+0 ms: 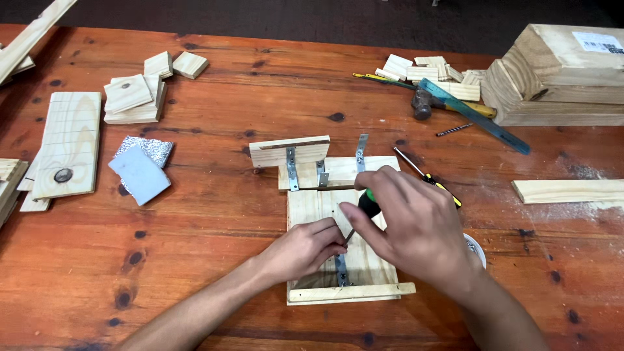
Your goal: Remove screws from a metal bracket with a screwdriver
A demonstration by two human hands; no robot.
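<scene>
Over on the far left of the wooden table (pixel 214 208) lies a flat board with a dark knot (pixel 68 144), and beside it a stack of small square offcuts (pixel 133 99) and a pale sanding block (pixel 139 173) resting on a glittery sheet. Nearer the middle, my left hand (pixel 302 248) sits on the small pine frame (pixel 335 227) I have in front of me; its fingers are curled close together, tips pinched down at the top of a thin metal strap bracket (pixel 340 268) that runs along the frame's board, though I cannot tell whether anything tiny sits between them. Just to the right, my right hand (pixel 409 224) is closed around a green-and-black screwdriver (pixel 368 207), fingers wrapped tight on the handle, the shaft slanting down and left to meet my left fingertips. At the frame's far edge, an upright block (pixel 290 151) is joined on with more metal brackets (pixel 359 153). A second screwdriver with a yellow and black handle (pixel 429 178) lies on the table just beyond my right knuckles. A small white round thing peeks out from under my right wrist; I cannot tell what it is. Further right and back are a hammer (pixel 426 104), a blue-green saw blade (pixel 474 117), more offcuts, and a heap of thick pine blocks (pixel 559 75), with a loose wooden strip (pixel 569 190) at the right edge.
</scene>
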